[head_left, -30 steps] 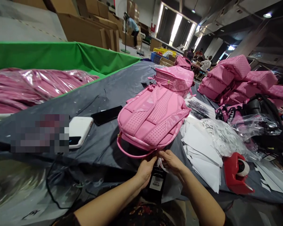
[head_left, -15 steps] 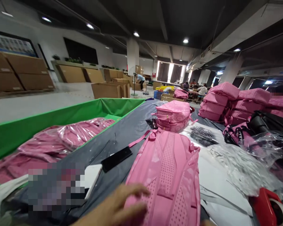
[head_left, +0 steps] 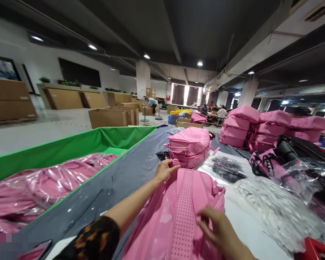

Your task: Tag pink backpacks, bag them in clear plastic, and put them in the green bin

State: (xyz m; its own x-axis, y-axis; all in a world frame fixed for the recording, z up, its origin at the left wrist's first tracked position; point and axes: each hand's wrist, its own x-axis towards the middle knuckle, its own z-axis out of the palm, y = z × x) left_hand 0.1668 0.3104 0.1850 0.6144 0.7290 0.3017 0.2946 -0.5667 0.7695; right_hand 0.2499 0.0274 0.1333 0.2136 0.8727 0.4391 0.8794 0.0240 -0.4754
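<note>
A pink backpack [head_left: 185, 202] lies lengthwise before me, its padded, perforated back panel facing up. My left hand [head_left: 165, 171] is at the backpack's far left corner, thumb and fingers pinched on a pink shoulder strap [head_left: 176, 162] with a small buckle at its end. Over the right side of the panel hovers my right hand [head_left: 218, 231], slightly blurred, its fingers curved and apart with nothing between them. Just beyond the far end sits another pink backpack [head_left: 191, 142], plump and lying flat.
To the left, a green-walled bin [head_left: 70, 144] holds pink bags in clear plastic. On the right are a heap of clear plastic packets [head_left: 276, 206], dark small pieces [head_left: 229, 168], a red tape dispenser [head_left: 316, 249] and stacked pink backpacks [head_left: 239, 122]. People work farther back.
My left hand has moved forward from the panel's lower left to the strap at the far corner. My right hand has come into view over the panel. The camera view has shifted.
</note>
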